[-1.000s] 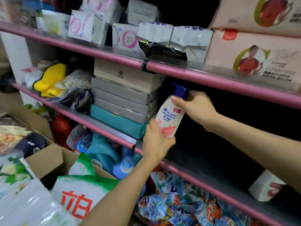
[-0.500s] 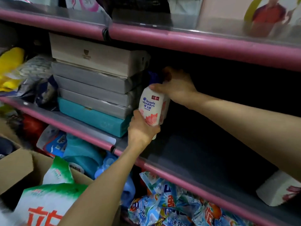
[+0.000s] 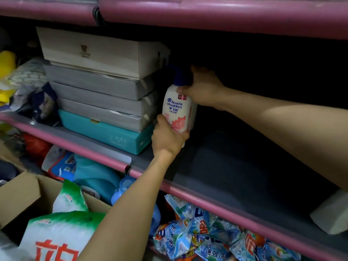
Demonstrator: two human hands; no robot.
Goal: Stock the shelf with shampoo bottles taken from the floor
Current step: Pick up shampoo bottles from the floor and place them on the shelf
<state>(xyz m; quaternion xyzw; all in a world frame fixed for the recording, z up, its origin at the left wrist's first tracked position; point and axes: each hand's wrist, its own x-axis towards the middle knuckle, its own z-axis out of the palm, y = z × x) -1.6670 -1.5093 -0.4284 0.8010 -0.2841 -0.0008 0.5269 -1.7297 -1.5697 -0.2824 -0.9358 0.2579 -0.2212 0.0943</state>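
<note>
Head view: left hand (image 3: 167, 136) wraps the bottle (image 3: 178, 112) base, right hand (image 3: 203, 91) pinches below the pump, bottle upright between them, over the shelf (image 3: 235, 166). I should lower it straight, clear of the boxes (image 3: 105, 91) left of my grip.

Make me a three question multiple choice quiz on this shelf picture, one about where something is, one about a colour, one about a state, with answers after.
1. Where does the shampoo bottle stand relative to the stack of boxes?
A. On top of it
B. Just right of it
C. Left of it

2. What colour is the bottom box of the stack?
A. Teal
B. Red
C. Black

3. How is the bottle held?
A. By neither hand
B. By the right hand only
C. By both hands

Answers: 1 B, it sits beside the stack's right end. 2 A, the lowest box is teal under grey ones. 3 C, the left hand grips its base and the right hand its shoulder.
</note>
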